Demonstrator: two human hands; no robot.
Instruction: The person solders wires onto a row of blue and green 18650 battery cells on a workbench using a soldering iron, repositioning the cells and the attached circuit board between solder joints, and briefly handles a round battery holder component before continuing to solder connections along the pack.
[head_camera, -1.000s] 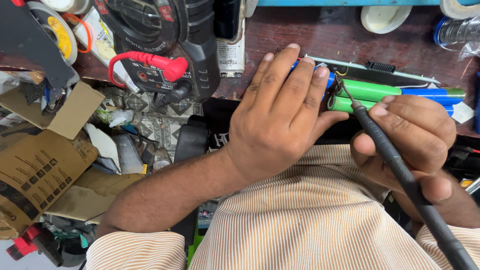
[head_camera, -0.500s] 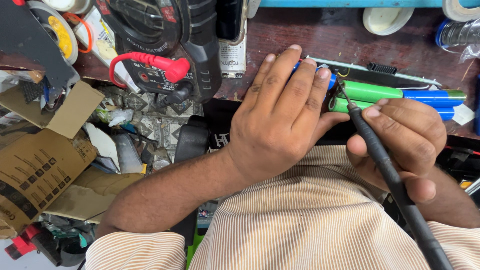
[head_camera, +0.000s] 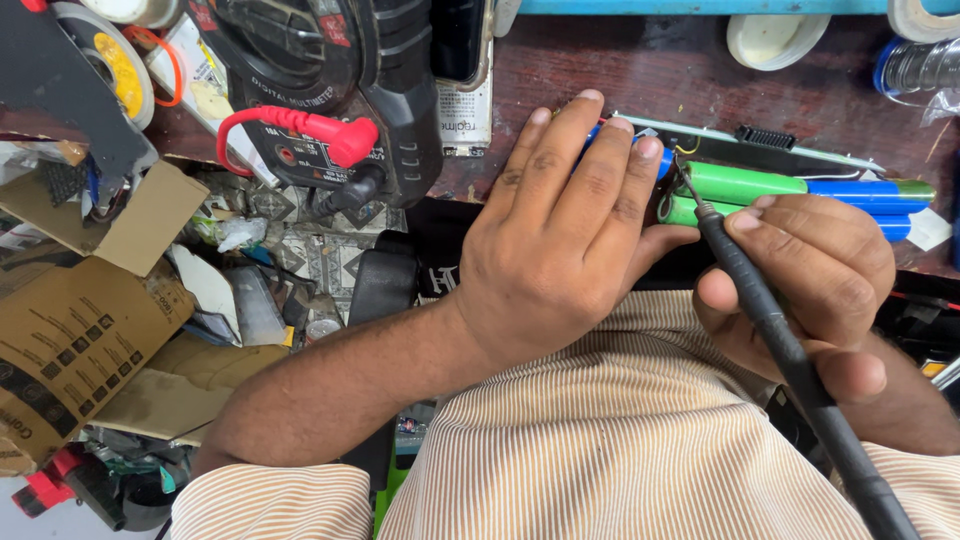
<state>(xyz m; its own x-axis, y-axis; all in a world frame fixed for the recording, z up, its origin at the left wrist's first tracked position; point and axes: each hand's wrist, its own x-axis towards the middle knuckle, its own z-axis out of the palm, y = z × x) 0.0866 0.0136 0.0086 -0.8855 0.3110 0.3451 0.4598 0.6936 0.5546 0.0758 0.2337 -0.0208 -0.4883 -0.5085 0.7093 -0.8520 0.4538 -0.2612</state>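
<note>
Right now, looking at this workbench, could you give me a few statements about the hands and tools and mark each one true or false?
1. The right hand holds a black soldering iron like a pen. True.
2. The left hand lies flat over the green and blue cells. True.
3. The iron's tip points at the cardboard box. False: it points at the end of the cells, beside the left hand's fingers.
4. A red plug is in the multimeter. True.
5. The left hand holds a screwdriver. False: no tool shows in it.
</note>
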